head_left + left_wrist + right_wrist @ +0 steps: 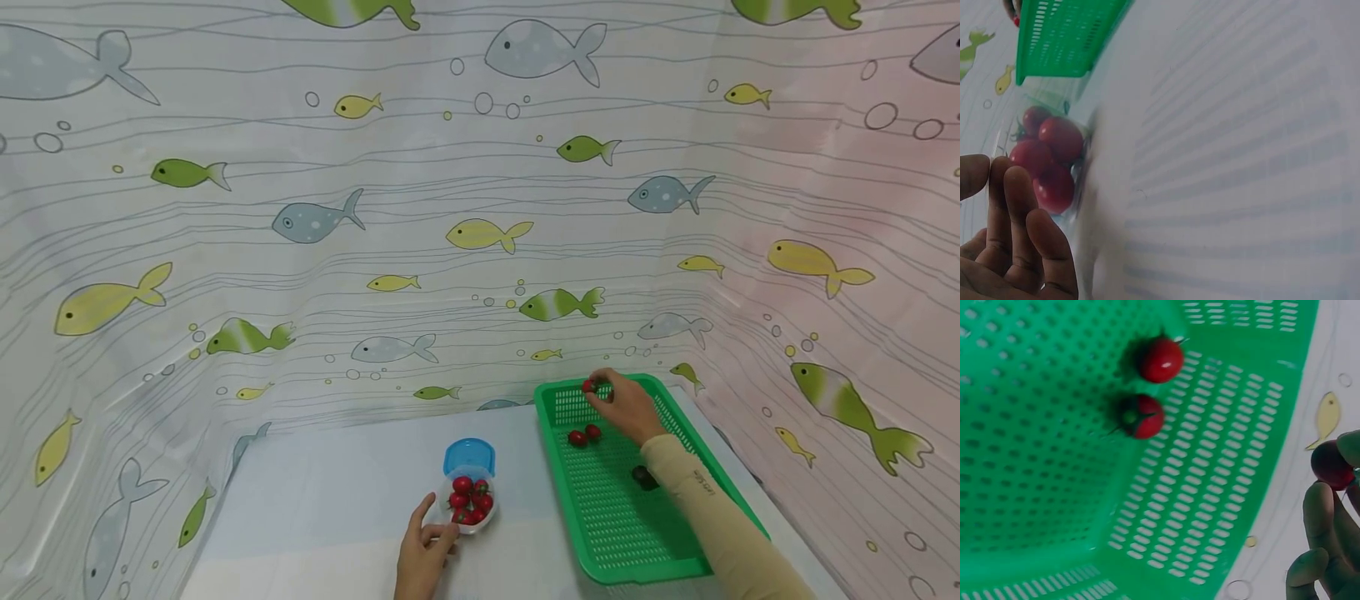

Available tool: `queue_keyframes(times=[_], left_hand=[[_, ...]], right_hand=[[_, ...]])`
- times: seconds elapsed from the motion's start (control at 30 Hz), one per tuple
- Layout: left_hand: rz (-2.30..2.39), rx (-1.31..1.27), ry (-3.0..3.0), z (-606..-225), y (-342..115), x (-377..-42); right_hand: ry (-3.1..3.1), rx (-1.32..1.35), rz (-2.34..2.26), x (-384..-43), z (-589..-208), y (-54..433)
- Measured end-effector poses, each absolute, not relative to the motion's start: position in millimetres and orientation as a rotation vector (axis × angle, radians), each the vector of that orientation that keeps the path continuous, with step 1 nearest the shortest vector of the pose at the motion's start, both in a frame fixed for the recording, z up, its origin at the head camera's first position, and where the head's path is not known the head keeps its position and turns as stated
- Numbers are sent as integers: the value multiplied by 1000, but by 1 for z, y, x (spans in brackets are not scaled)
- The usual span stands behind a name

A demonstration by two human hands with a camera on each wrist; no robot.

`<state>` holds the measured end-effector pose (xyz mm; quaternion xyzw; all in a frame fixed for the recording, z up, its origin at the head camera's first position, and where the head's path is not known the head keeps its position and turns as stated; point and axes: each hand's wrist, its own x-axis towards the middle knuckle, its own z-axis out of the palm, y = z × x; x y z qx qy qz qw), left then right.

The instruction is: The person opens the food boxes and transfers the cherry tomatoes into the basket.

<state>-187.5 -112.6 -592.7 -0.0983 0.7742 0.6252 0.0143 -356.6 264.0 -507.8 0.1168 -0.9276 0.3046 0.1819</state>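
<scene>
My right hand (622,406) pinches a red cherry tomato (1330,465) between thumb and fingertips, above the far end of a green plastic basket (600,571). Two more cherry tomatoes (577,437) lie inside the basket, below that hand. To the left stands a small clear container (489,518) holding several cherry tomatoes (462,485), with its blue lid (469,457) folded back behind it. At the container's near left side is my left hand (423,550), its fingers loosely bent and its thumb by the rim. Whether it touches the wall is unclear.
A dark round object (643,477) lies in the basket, partly hidden by the right sleeve (712,508). Basket and container stand on a white table (322,508). Fish-patterned sheeting (420,317) rises behind the table and at both sides.
</scene>
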Motion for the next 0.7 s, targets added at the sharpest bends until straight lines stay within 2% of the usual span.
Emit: queue_keyframes(times=[0.7], left_hand=[[1967,-318,2408,-593,-117,-189]], right_hand=[[-2817,185,772,-360,-569,297]])
